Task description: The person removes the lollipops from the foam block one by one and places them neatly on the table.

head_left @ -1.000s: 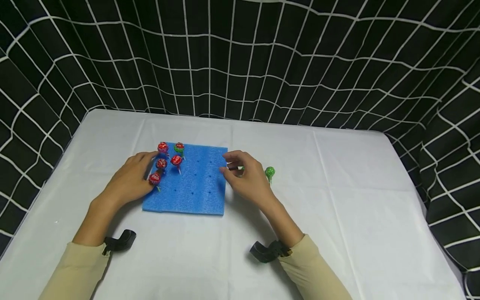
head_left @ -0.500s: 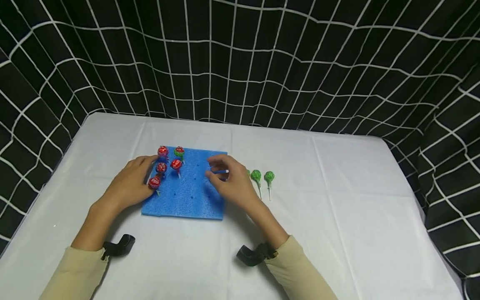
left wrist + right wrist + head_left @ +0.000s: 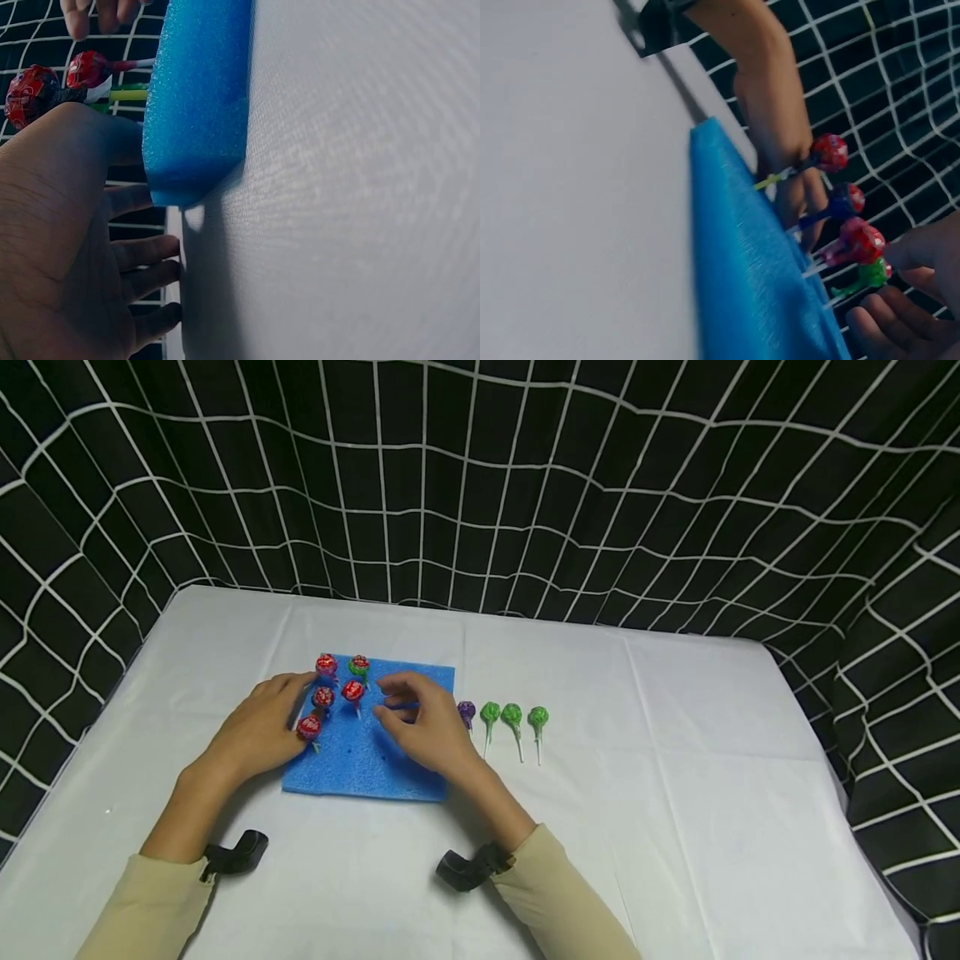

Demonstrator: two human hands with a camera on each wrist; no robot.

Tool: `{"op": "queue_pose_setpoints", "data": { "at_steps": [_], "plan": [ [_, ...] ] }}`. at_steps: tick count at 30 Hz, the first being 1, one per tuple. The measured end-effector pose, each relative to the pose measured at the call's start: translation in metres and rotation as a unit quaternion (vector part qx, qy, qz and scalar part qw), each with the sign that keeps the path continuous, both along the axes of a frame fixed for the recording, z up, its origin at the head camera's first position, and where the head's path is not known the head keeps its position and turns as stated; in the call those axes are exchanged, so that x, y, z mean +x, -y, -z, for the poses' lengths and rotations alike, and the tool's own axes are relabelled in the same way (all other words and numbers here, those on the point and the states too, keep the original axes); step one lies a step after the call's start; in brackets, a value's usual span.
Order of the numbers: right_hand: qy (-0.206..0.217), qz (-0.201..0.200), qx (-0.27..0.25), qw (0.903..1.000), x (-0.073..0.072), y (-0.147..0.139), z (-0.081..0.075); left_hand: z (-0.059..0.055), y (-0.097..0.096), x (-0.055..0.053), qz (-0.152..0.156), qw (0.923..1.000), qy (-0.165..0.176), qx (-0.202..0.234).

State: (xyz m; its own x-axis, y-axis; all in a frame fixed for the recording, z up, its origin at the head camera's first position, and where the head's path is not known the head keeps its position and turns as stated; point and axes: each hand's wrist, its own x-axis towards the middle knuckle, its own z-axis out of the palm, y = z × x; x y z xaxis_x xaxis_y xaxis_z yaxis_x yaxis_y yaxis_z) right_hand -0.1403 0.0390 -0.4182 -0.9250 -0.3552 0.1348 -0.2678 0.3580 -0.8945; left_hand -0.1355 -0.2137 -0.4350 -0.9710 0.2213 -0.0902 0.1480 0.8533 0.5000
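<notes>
A blue foam board (image 3: 330,774) with small holes lies on the table, and several lollipops stand in its left part. Beside its left edge is my left hand (image 3: 258,727), fingers spread, its thumb close to the lowest red lollipop (image 3: 309,727). In the left wrist view the left hand (image 3: 67,225) has its fingertips down at the table by the foam. My right hand (image 3: 423,722) hovers over the board's middle with loosely bent fingers and nothing visible between them. Just left of its fingertips stands a red-wrapped lollipop (image 3: 353,691); a red-and-green lollipop (image 3: 359,665) is behind.
Right of the board, a purple lollipop (image 3: 467,712), partly behind the right hand, and three green lollipops (image 3: 512,716) lie in a row on the white table (image 3: 675,793). A dark curtain with white netting (image 3: 480,485) encloses the back and sides.
My right hand has moved left from the board's right edge to its middle, uncovering the purple and green lollipops. My left hand has stayed in place.
</notes>
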Motion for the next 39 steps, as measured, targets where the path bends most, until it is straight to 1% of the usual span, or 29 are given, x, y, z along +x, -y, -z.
{"op": "queue_pose_setpoints", "data": {
  "at_steps": [7, 16, 21, 27, 39],
  "plan": [
    [-0.003, 0.012, -0.006, 0.9999, -0.006, 0.010, -0.003, 0.000, 0.000, 0.001, 0.002, 1.0000, -0.006, 0.000],
    [-0.008, 0.024, 0.017, 0.9995, -0.005, 0.027, 0.007, 0.001, -0.002, 0.001, 0.002, 1.0000, 0.002, 0.002],
    [-0.003, 0.031, -0.002, 0.9995, -0.005, 0.033, 0.012, 0.000, 0.000, 0.001, 0.000, 1.0000, 0.000, -0.005],
    [-0.014, 0.036, -0.032, 0.9987, -0.005, 0.038, 0.016, 0.001, 0.001, 0.001, -0.001, 1.0000, 0.001, -0.001],
    [-0.024, 0.027, -0.034, 0.9988, -0.006, 0.040, 0.022, 0.002, 0.001, 0.001, -0.001, 1.0000, -0.001, -0.006]
  ]
}}
